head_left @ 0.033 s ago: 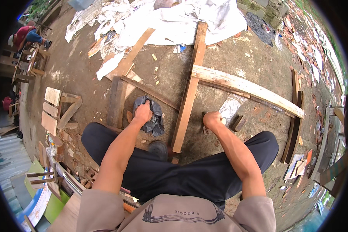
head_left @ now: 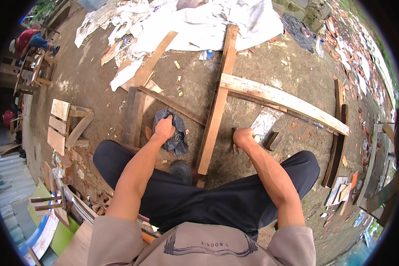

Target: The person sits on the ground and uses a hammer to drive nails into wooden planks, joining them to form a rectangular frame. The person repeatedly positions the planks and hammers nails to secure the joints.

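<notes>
My left hand is at a crumpled black plastic bag on the ground, its fingers closed and bent down into the folds. What they pinch is hidden. My right hand makes a fist around what looks like a hammer; only dark ends stick out beside the fist. Between my hands a long brown beam lies pointing away from me. A pale, weathered plank rests with its left end on this beam and runs off to the right.
Dark timbers support the plank's right end. A short wood block lies near my right hand. More boards lie at the left, beside a small wooden frame. White sheeting spreads at the back. Another person bends at far left.
</notes>
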`<state>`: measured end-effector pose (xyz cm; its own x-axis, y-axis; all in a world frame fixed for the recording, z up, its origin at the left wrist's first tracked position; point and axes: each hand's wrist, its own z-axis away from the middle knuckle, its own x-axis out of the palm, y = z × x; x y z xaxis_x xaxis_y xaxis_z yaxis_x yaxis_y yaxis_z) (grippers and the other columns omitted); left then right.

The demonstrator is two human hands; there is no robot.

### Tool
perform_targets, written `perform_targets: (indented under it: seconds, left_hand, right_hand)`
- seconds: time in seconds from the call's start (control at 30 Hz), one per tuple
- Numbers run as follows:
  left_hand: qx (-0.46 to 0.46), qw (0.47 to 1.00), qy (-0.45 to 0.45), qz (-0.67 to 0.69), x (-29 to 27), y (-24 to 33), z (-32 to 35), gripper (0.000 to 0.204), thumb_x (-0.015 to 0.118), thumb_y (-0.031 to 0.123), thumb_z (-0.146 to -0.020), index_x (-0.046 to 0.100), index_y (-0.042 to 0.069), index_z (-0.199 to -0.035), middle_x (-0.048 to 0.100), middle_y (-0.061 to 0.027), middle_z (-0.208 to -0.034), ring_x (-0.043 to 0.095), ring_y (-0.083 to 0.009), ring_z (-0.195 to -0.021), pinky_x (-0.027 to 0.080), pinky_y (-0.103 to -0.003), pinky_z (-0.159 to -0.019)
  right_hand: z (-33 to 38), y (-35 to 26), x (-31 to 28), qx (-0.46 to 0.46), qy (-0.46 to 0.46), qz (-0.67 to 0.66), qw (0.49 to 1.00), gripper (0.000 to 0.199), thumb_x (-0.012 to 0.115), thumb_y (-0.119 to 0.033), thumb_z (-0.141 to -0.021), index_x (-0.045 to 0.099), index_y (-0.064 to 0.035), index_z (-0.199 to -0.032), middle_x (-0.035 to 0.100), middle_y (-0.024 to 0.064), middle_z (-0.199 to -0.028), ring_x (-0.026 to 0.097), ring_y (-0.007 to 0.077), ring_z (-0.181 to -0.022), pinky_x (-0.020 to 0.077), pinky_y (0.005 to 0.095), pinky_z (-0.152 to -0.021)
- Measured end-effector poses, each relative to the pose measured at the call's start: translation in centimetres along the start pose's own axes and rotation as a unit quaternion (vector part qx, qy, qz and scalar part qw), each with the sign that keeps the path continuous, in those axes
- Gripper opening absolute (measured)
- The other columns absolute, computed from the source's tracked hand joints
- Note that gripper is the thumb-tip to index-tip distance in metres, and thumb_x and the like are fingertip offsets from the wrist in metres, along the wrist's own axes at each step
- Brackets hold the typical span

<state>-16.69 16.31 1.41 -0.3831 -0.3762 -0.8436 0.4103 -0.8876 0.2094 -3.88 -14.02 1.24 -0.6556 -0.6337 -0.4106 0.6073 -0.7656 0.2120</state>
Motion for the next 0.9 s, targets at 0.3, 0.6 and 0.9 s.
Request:
perform_targets:
  seconds: [0.3, 0.6, 0.9]
  left_hand:
    - [0.022, 0.996, -0.079, 0.037, -0.1, 0.3, -1.3, 0.024, 0.071, 0.012, -0.081, 0.071, 0.007, -0.105, 0.072, -0.0186, -0.100, 0.067, -0.0382, -0.097, 0.053, -0.049, -0.085]
    - [0.195, 0.969, -0.043, -0.144, 3.4, 0.1, -1.1, 0.035, 0.061, 0.003, -0.083, 0.070, 0.013, -0.115, 0.068, -0.0146, -0.114, 0.065, -0.0358, -0.108, 0.054, -0.047, -0.090]
    - [0.305, 0.917, -0.116, -0.228, 2.9, -0.4, -4.4, 0.026, 0.061, 0.005, -0.082, 0.074, 0.014, -0.102, 0.073, -0.0135, -0.104, 0.069, -0.0332, -0.101, 0.056, -0.046, -0.085]
  right_hand:
    - [-2.3, -0.4, 0.8, 0.033, 0.035, -0.027, 0.998, 0.042, 0.092, -0.025, -0.070, 0.078, -0.0131, -0.107, 0.075, -0.0001, -0.105, 0.072, 0.0223, -0.092, 0.0584, 0.0460, -0.064]
    - [-1.5, -0.8, 0.0, 0.035, -0.012, -0.078, 0.996, 0.032, 0.078, -0.013, -0.080, 0.076, -0.0072, -0.111, 0.073, 0.0050, -0.111, 0.071, 0.0275, -0.095, 0.0579, 0.0473, -0.061]
    - [-0.1, -1.9, 0.1, 0.046, 0.014, -0.064, 0.997, 0.031, 0.077, -0.015, -0.080, 0.076, -0.0068, -0.109, 0.074, 0.0067, -0.106, 0.072, 0.0274, -0.094, 0.0572, 0.0459, -0.060]
